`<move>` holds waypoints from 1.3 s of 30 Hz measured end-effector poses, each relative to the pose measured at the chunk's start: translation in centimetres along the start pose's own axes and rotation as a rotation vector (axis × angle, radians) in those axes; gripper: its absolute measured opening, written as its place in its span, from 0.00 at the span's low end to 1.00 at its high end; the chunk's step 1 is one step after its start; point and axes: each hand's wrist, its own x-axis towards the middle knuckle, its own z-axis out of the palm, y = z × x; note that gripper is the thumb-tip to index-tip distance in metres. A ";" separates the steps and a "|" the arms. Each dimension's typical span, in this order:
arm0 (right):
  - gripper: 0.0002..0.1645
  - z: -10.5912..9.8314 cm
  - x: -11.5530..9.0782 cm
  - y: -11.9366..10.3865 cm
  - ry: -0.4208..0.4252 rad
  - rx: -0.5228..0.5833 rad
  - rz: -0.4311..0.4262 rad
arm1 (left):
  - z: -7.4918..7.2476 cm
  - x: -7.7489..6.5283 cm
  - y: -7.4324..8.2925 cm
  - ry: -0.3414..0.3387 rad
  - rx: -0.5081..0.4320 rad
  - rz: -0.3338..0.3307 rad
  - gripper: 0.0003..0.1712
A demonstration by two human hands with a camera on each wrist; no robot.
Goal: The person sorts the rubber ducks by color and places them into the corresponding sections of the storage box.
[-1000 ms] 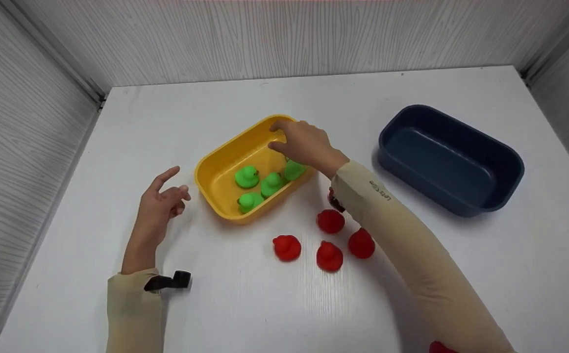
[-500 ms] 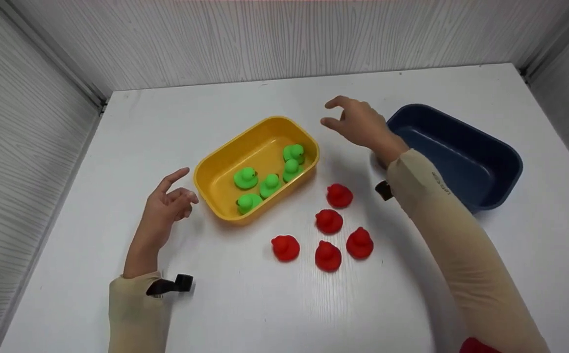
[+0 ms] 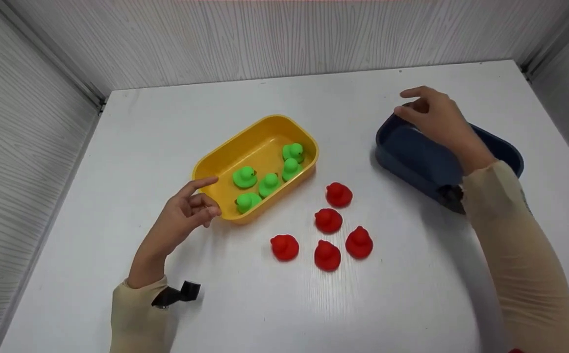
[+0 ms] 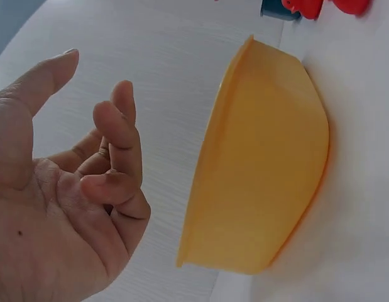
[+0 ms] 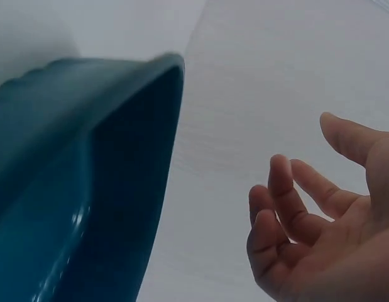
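Note:
My left hand point(image 3: 181, 218) hovers by the near left end of a yellow tub point(image 3: 309, 169), fingers loosely bent and holding nothing. In the left wrist view that hand point(image 4: 87, 182) is apart from the tub's outer wall point(image 4: 263, 151). Several green rubber ducks point(image 3: 269, 185) sit inside the yellow tub. My right hand point(image 3: 436, 115) is over a dark blue tub point(image 3: 407, 169), with nothing in its relaxed fingers. The right wrist view shows this hand point(image 5: 320, 220) apart from the blue rim point(image 5: 169, 63). Several red rubber ducks point(image 3: 328, 220) rest on the table between the tubs.
The white table point(image 3: 245, 304) carries both tubs and the red ducks. A pale wood-grain panel point(image 3: 284, 39) rises along its back edge, and similar panels stand at both sides. Each wrist wears a small black camera point(image 3: 191, 290).
My right hand has moved right, from over the yellow tub to over the blue one. My left hand has come closer to the yellow tub and now overlaps its rim in the head view.

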 end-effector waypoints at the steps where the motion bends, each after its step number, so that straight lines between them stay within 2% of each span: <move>1: 0.36 -0.4 -0.5 0.5 0.015 0.003 0.004 | 0.2 -0.1 0.2 -0.020 0.022 0.001 0.31; 5: 0.36 -2.0 -2.3 2.0 0.066 0.001 0.000 | 1.0 -0.4 0.5 -0.094 0.095 0.005 0.32; 10: 0.38 -3.5 -4.2 4.0 0.068 0.000 0.016 | 2.1 -0.7 0.6 -0.199 0.260 0.011 0.32; 15: 0.38 -4.8 -5.6 6.5 0.091 -0.009 0.059 | 3.3 -0.9 0.6 -0.271 0.351 -0.024 0.34; 20: 0.39 -5.3 -6.7 8.6 0.142 -0.017 0.110 | 4.8 -0.9 0.8 -0.252 0.344 -0.046 0.35; 28: 0.39 -5.1 -8.6 10.9 0.141 -0.028 0.088 | 7.4 -1.1 0.6 -0.152 0.429 -0.075 0.35; 33: 0.39 -4.8 -9.6 11.8 0.154 -0.071 0.081 | 8.2 -1.3 -0.2 -0.139 0.417 -0.065 0.33; 39: 0.38 -4.6 -10.9 13.2 0.165 -0.140 0.114 | 8.6 -1.0 -0.8 -0.151 0.447 -0.074 0.34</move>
